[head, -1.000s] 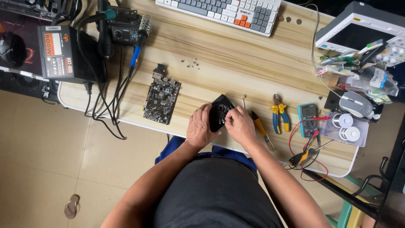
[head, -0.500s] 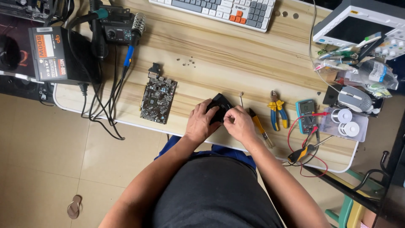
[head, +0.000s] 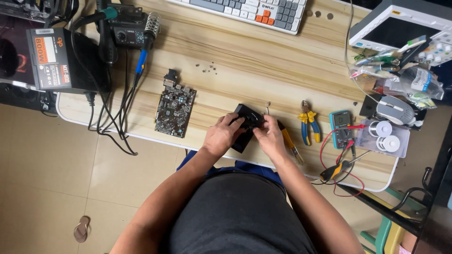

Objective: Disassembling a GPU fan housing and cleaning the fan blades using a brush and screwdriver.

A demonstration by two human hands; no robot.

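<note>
Landmark: I take the black block (head: 246,126) as my reference; it sits on the wooden desk (head: 235,66) near the front edge, straight ahead of my torso.
Left hand: my left hand (head: 221,136) lies on the block's left side, fingers curled over its top and closed on it.
Right hand: my right hand (head: 270,136) lies on the block's right side, fingers bent and pinched against its upper right corner; whether they grip the block or some small part on it, I cannot tell.
Circuit board: a dark circuit board (head: 174,109) lies flat to the left of the block, apart from it.
Screwdriver: a yellow-handled screwdriver (head: 287,140) lies just right of the block, beside my right hand.
Pliers: blue-and-yellow pliers (head: 308,123) lie right of the block, beyond the screwdriver.
Multimeter: a teal multimeter (head: 341,126) with red leads sits further right of the block.
Screws: small loose screws (head: 208,69) lie on the desk beyond the block.
Keyboard: a white-and-grey keyboard (head: 249,10) sits far beyond the block, at the desk's back edge.
Soldering station: a soldering station (head: 126,28) stands far to the block's left and beyond.
Power supply: a black power supply box (head: 63,59) sits leftmost of the block.
</note>
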